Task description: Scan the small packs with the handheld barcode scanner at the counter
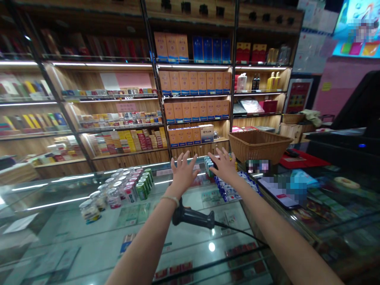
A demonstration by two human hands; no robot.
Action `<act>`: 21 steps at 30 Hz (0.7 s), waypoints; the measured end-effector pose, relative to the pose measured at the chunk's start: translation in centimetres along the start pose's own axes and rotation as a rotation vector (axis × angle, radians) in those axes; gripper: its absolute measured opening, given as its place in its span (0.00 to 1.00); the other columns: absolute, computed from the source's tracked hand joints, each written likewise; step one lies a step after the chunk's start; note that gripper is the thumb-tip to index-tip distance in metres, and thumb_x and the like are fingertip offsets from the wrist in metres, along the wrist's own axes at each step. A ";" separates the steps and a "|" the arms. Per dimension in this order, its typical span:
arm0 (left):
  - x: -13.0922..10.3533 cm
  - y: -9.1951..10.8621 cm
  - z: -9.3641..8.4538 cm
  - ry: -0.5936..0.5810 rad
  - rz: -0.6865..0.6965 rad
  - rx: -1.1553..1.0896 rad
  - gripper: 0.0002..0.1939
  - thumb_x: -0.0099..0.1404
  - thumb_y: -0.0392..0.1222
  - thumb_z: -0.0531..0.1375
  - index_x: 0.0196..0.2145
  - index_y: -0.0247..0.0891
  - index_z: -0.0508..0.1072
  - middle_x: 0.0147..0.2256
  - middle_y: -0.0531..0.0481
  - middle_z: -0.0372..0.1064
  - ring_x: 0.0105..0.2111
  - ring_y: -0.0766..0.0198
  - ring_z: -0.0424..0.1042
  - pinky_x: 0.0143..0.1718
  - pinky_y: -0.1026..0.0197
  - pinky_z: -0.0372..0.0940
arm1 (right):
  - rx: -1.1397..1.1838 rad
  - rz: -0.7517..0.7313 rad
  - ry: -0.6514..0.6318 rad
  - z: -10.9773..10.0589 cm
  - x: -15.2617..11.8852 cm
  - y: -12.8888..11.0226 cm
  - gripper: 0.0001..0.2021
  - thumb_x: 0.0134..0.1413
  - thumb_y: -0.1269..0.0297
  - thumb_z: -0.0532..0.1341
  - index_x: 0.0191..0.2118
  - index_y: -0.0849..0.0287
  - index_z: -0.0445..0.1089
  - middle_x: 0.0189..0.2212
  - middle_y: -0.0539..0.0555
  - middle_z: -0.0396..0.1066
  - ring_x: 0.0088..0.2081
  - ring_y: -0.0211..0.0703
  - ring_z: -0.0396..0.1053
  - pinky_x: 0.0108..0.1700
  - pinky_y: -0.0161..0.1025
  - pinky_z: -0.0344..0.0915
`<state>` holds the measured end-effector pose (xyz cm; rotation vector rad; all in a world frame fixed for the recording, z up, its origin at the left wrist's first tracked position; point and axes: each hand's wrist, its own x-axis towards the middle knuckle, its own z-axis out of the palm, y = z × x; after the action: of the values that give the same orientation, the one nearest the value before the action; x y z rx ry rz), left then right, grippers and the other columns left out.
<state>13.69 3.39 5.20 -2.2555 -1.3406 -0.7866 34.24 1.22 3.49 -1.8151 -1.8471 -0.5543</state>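
Both of my hands are stretched out over a glass counter (109, 233). My left hand (183, 174) has its fingers spread and holds nothing; a band circles its wrist. Just below it lies a black handheld scanner (194, 217) with a cable, partly hidden by my forearm. My right hand (224, 166) is also spread and bare, near small green cans (208, 164) and in front of blue-and-white packets (228, 190). Left of my hands stand rows of small containers: green cans (142, 189), pink-and-white ones (130, 192) and clear jars with white lids (90, 211).
A wicker basket (259, 144) stands at the back right, beside a red mat (305, 159). A phone-like device (279, 192) and a dark monitor (356, 107) are at the right. Behind the counter, lit shelves hold orange boxes (194, 81) and many packs.
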 end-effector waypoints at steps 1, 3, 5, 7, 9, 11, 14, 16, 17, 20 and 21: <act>0.4 0.4 0.3 -0.014 0.006 -0.003 0.33 0.66 0.49 0.63 0.67 0.52 0.64 0.70 0.40 0.54 0.68 0.42 0.53 0.67 0.28 0.42 | -0.011 0.001 -0.010 0.2 0.1 0.5 0.33 0.62 0.52 0.63 0.70 0.41 0.56 0.73 0.59 0.48 0.73 0.63 0.44 0.67 0.71 0.42; 1.2 1.1 0.9 -0.050 0.017 -0.008 0.34 0.65 0.49 0.64 0.67 0.52 0.63 0.70 0.39 0.54 0.68 0.42 0.53 0.67 0.27 0.43 | -0.029 0.002 -0.030 0.8 0.3 1.2 0.34 0.60 0.53 0.65 0.70 0.42 0.56 0.74 0.60 0.47 0.73 0.63 0.42 0.67 0.71 0.42; 1.7 1.8 1.6 -0.093 0.035 -0.010 0.34 0.65 0.49 0.65 0.67 0.51 0.63 0.70 0.39 0.54 0.69 0.41 0.53 0.67 0.26 0.43 | -0.034 0.006 -0.049 1.4 0.4 1.7 0.36 0.59 0.53 0.66 0.70 0.42 0.56 0.74 0.60 0.47 0.73 0.64 0.42 0.67 0.71 0.42; 1.9 2.3 2.3 -0.133 0.054 -0.008 0.33 0.65 0.48 0.65 0.66 0.51 0.64 0.70 0.39 0.55 0.69 0.41 0.53 0.67 0.26 0.42 | -0.030 0.015 -0.058 2.1 0.5 1.9 0.36 0.58 0.53 0.66 0.70 0.43 0.56 0.73 0.60 0.48 0.73 0.64 0.42 0.67 0.71 0.42; 2.0 2.7 3.1 -0.155 0.066 -0.005 0.32 0.64 0.47 0.65 0.65 0.51 0.66 0.69 0.40 0.55 0.68 0.40 0.53 0.67 0.26 0.42 | -0.023 0.021 -0.054 2.9 0.4 1.9 0.35 0.59 0.54 0.66 0.70 0.44 0.57 0.73 0.60 0.48 0.73 0.64 0.43 0.67 0.71 0.42; 2.1 3.0 3.8 -0.167 0.072 0.000 0.32 0.64 0.46 0.65 0.65 0.50 0.66 0.69 0.39 0.55 0.68 0.40 0.53 0.67 0.26 0.43 | -0.018 0.019 -0.038 3.7 0.3 1.8 0.33 0.59 0.54 0.65 0.69 0.46 0.59 0.73 0.61 0.49 0.72 0.64 0.43 0.67 0.71 0.41; 2.3 3.5 4.7 -0.205 0.069 0.009 0.33 0.64 0.46 0.64 0.66 0.48 0.65 0.70 0.38 0.54 0.68 0.39 0.53 0.66 0.26 0.43 | -0.010 0.006 -0.048 4.7 0.1 1.8 0.32 0.60 0.55 0.64 0.68 0.47 0.60 0.73 0.61 0.48 0.73 0.63 0.43 0.67 0.71 0.40; 2.4 3.8 5.2 -0.253 0.052 0.019 0.34 0.64 0.47 0.64 0.67 0.49 0.63 0.70 0.39 0.53 0.69 0.40 0.52 0.67 0.26 0.43 | -0.002 0.004 -0.074 5.2 0.0 1.9 0.31 0.61 0.54 0.63 0.69 0.46 0.59 0.74 0.61 0.47 0.73 0.64 0.43 0.67 0.72 0.40; 2.5 3.9 5.4 -0.282 0.044 0.026 0.34 0.65 0.47 0.63 0.67 0.49 0.62 0.70 0.39 0.53 0.69 0.41 0.51 0.67 0.26 0.43 | 0.000 0.009 -0.086 5.3 -0.1 2.0 0.32 0.61 0.54 0.63 0.69 0.46 0.59 0.74 0.61 0.46 0.73 0.64 0.43 0.67 0.72 0.40; 2.6 4.4 5.9 -0.352 0.031 0.045 0.36 0.66 0.48 0.62 0.69 0.50 0.59 0.72 0.40 0.50 0.71 0.43 0.49 0.68 0.27 0.43 | 0.004 0.018 -0.104 5.7 -0.1 2.4 0.32 0.61 0.53 0.63 0.69 0.47 0.59 0.74 0.60 0.46 0.73 0.65 0.42 0.67 0.73 0.39; 2.6 4.5 6.0 -0.363 0.030 0.048 0.36 0.66 0.48 0.62 0.69 0.50 0.58 0.72 0.41 0.49 0.71 0.43 0.48 0.68 0.28 0.42 | 0.005 0.015 -0.105 5.8 -0.1 2.5 0.32 0.62 0.53 0.62 0.69 0.47 0.59 0.74 0.60 0.46 0.73 0.65 0.42 0.68 0.73 0.39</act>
<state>20.25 6.57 2.11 -2.4547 -1.4569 -0.3385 36.37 4.72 -1.33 -1.8858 -1.9000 -0.4565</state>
